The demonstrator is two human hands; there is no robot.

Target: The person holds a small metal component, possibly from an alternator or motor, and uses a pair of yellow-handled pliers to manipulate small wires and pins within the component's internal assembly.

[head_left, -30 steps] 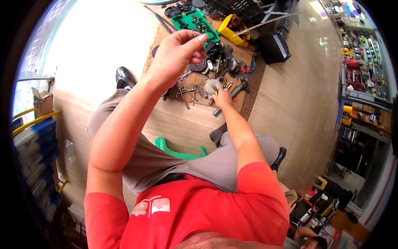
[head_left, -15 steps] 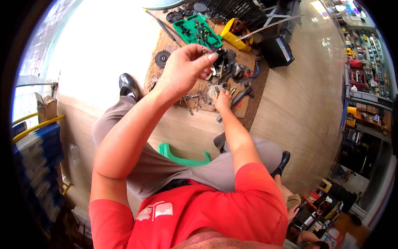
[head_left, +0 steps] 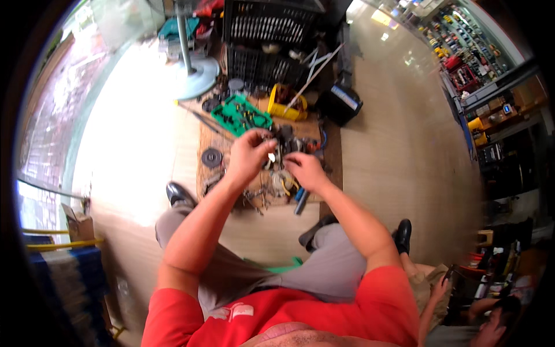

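My left hand (head_left: pixel 250 156) is raised over a low board (head_left: pixel 231 194) strewn with tools and parts. Its thumb and fingers are closed in a pinch; whatever they hold is too small and blurred to name. To its right, my right hand (head_left: pixel 307 172) has its fingers curled and the tips drawn together, with any held thing hidden. Just below the fingers lies a round, pale dish (head_left: pixel 282 183) with small things in it. Beyond both hands sits a dark power tool (head_left: pixel 295 143), partly covered by them. A hammer (head_left: pixel 302 201) lies near the right wrist.
An open green tool case (head_left: pixel 238 114), a yellow bin (head_left: pixel 287 104) and a black box (head_left: pixel 340 105) stand toward the far side. Black crates (head_left: pixel 266 66) are stacked behind. A black disc (head_left: pixel 211 157) lies at left. Another person (head_left: pixel 436 289) sits at lower right.
My right hand has lifted out of the round dish and come up beside the left hand. My left hand has come lower and nearer, still pinched. The view has tilted up, showing more crates.
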